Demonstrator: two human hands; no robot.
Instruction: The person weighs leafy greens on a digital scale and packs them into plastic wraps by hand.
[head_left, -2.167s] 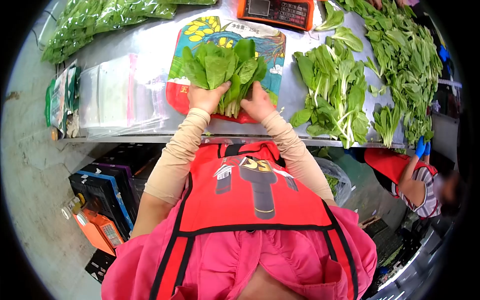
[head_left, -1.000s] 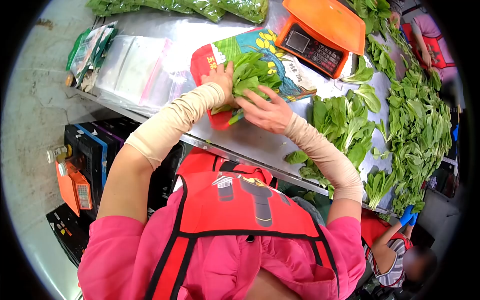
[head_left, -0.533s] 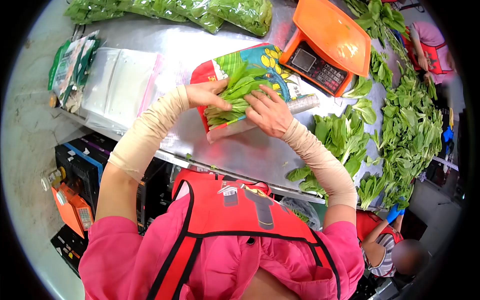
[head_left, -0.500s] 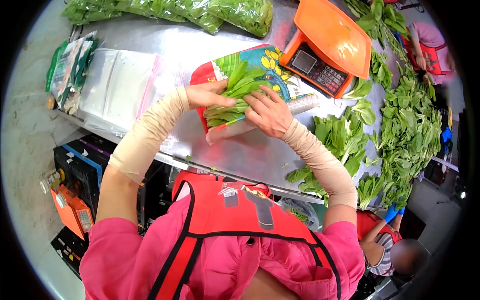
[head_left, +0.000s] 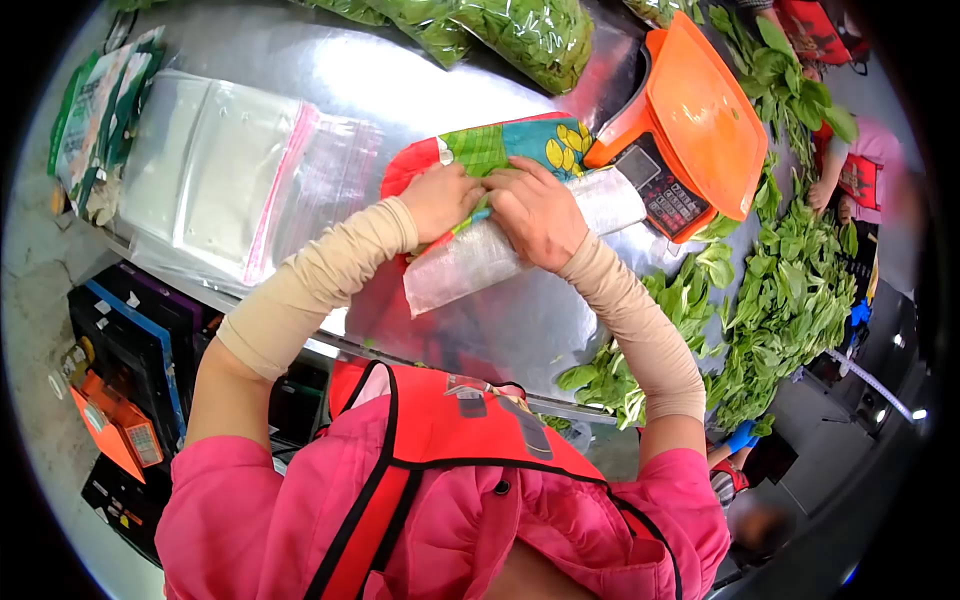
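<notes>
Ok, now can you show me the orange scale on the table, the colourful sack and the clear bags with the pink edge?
Orange scale (head_left: 705, 120), head view: its tray.
Colourful sack (head_left: 480, 149), head view: its green printed part.
Clear bags (head_left: 238, 160), head view: the upper bag's flat face.

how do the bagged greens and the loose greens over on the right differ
The bagged greens sit inside clear, shiny plastic, while the loose greens lie uncovered. The bagged greens are packed into compact, plump bundles; the loose greens sprawl in a long, uneven heap with leaves pointing every way. Both are leafy and green, and both rest on the metal table.
</notes>
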